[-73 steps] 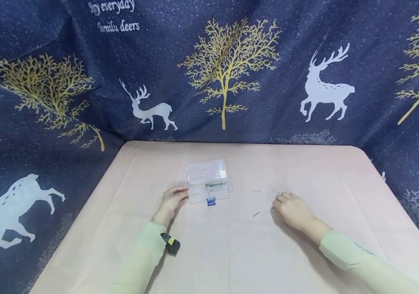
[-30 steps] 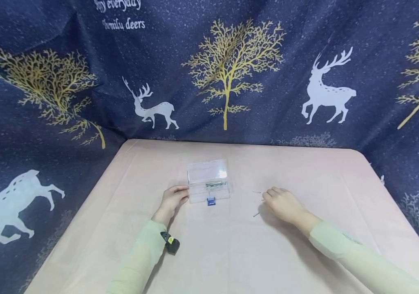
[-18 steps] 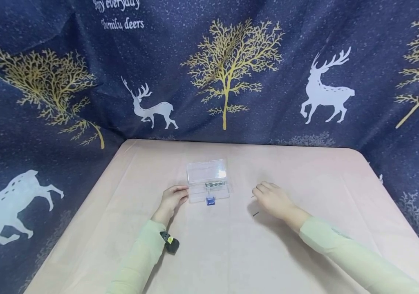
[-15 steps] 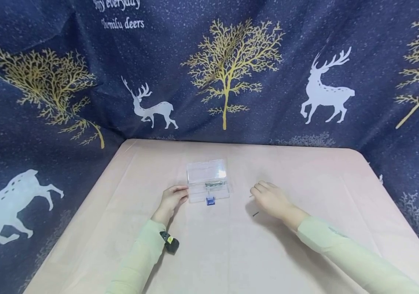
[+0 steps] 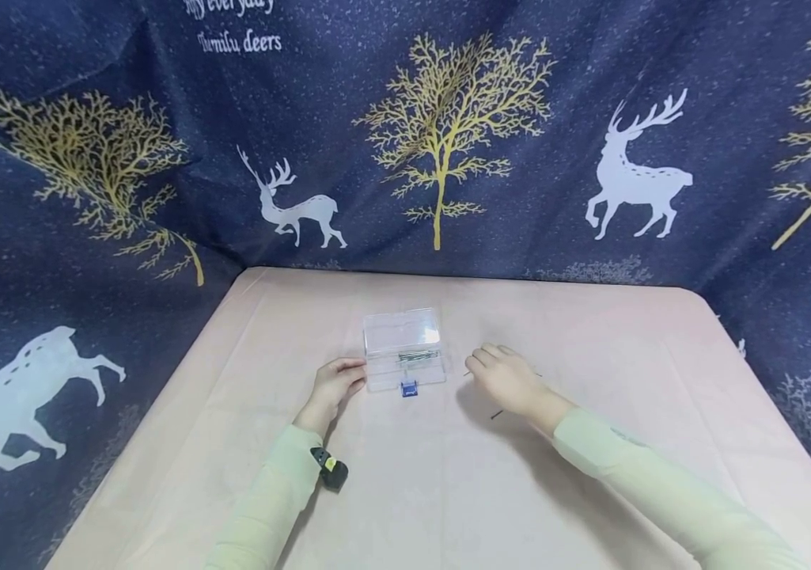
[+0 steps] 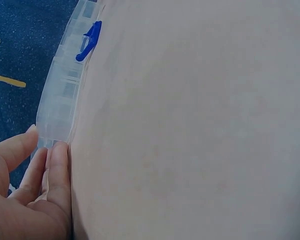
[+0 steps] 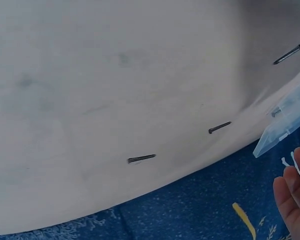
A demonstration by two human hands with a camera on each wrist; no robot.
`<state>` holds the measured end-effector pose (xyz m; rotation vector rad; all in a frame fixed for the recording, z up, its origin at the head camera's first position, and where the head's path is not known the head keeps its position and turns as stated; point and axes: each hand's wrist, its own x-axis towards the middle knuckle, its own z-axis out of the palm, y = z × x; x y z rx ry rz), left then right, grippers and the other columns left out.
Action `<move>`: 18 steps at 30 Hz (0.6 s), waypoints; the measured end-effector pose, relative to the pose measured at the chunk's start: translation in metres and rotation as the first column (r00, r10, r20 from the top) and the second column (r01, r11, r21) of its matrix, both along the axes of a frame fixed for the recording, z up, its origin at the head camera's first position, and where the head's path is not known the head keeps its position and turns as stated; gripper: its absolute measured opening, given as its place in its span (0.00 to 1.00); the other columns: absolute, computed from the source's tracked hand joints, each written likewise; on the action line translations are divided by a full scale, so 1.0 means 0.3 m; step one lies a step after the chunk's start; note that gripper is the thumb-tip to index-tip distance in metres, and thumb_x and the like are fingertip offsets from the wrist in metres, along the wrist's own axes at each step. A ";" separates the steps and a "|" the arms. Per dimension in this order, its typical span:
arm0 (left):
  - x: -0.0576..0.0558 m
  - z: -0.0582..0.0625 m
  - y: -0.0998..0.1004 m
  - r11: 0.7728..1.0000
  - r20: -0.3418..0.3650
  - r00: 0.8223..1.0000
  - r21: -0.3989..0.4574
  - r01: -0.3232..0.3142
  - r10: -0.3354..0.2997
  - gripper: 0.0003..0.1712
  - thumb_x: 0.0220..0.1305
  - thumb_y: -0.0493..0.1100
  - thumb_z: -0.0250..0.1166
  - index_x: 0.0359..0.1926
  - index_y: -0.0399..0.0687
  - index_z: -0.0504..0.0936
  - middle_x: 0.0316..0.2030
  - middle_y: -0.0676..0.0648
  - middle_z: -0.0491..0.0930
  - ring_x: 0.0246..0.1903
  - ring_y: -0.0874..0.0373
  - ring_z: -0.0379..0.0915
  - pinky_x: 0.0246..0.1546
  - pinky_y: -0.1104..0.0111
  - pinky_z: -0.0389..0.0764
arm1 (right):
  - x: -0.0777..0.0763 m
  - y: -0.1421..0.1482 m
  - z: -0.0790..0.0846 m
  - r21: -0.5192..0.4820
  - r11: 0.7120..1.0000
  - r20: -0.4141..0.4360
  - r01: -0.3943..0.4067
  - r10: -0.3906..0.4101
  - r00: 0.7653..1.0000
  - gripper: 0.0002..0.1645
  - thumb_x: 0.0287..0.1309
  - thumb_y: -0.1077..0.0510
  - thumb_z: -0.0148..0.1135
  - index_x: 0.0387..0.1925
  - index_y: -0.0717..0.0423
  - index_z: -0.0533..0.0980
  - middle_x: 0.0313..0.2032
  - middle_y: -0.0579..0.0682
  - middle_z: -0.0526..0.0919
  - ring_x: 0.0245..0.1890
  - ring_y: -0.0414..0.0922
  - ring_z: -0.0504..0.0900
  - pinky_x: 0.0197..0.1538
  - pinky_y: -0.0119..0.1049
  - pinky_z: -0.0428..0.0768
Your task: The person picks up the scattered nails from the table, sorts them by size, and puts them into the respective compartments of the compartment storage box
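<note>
My left hand (image 5: 330, 393) holds the left end of a clear plastic box (image 6: 60, 100), thumb on one side and fingers on the other. The box lies on the table with its lid (image 5: 401, 331) raised and its blue latch (image 5: 409, 389) facing me. Several nails (image 5: 419, 356) lie in its back compartment. To the right of the box, my right hand (image 5: 508, 380) pinches a nail (image 5: 468, 374), only its tip showing past the fingers. Three loose nails lie on the table in the right wrist view: one (image 7: 288, 55), another (image 7: 220, 127) and a third (image 7: 141, 158).
A pale pink cloth covers the table (image 5: 391, 491). Behind and beside it hangs a dark blue curtain (image 5: 377, 119) printed with deer and golden trees. A black band with a small device (image 5: 332, 473) sits on the left wrist.
My right hand has moved left across the table towards the box, the nail in its fingers, passing over the loose nails. My left hand and the box stay in place.
</note>
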<state>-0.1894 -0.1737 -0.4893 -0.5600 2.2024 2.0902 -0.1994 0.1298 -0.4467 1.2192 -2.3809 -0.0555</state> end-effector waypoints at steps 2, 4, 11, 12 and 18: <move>0.000 0.001 0.000 1.000 -0.001 1.000 0.000 0.000 0.000 0.16 0.59 0.29 0.60 0.49 0.28 0.78 0.49 0.34 0.78 0.34 0.64 0.77 0.43 0.74 0.84 | -0.006 -0.013 0.000 0.001 1.000 -0.010 -0.002 0.002 1.000 0.12 0.50 0.66 0.64 0.39 0.59 0.76 0.37 0.51 0.82 0.40 0.47 0.79 0.46 0.40 0.84; 0.000 0.002 0.000 1.000 0.004 1.000 -0.003 0.001 -0.001 0.15 0.59 0.29 0.60 0.49 0.29 0.78 0.49 0.35 0.78 0.35 0.64 0.77 0.44 0.74 0.84 | -0.013 -0.027 -0.003 0.006 1.000 -0.027 -0.003 0.003 1.000 0.12 0.49 0.66 0.65 0.38 0.59 0.76 0.37 0.51 0.82 0.40 0.47 0.79 0.45 0.39 0.84; 0.002 0.003 -0.003 1.000 0.010 1.000 -0.010 0.007 -0.006 0.15 0.60 0.29 0.59 0.49 0.28 0.78 0.47 0.35 0.78 0.37 0.61 0.77 0.47 0.70 0.84 | -0.036 -0.078 -0.010 0.009 1.000 -0.030 -0.006 0.006 1.000 0.12 0.48 0.67 0.65 0.37 0.60 0.75 0.36 0.52 0.83 0.39 0.48 0.79 0.42 0.38 0.84; 0.001 0.004 -0.003 1.000 0.011 1.000 -0.010 0.006 -0.006 0.15 0.59 0.29 0.59 0.49 0.28 0.78 0.47 0.35 0.78 0.37 0.61 0.77 0.47 0.70 0.84 | -0.039 -0.087 -0.009 0.008 1.000 -0.027 -0.007 0.007 1.000 0.11 0.48 0.67 0.65 0.37 0.60 0.75 0.36 0.52 0.83 0.39 0.48 0.80 0.43 0.38 0.85; -0.003 -0.002 -0.003 1.000 0.008 1.000 -0.007 0.004 -0.004 0.15 0.59 0.29 0.60 0.49 0.28 0.78 0.49 0.34 0.78 0.36 0.62 0.77 0.45 0.71 0.84 | -0.053 -0.137 -0.013 0.030 1.000 -0.021 -0.008 0.009 1.000 0.09 0.51 0.68 0.63 0.36 0.58 0.75 0.35 0.51 0.83 0.38 0.47 0.80 0.41 0.37 0.85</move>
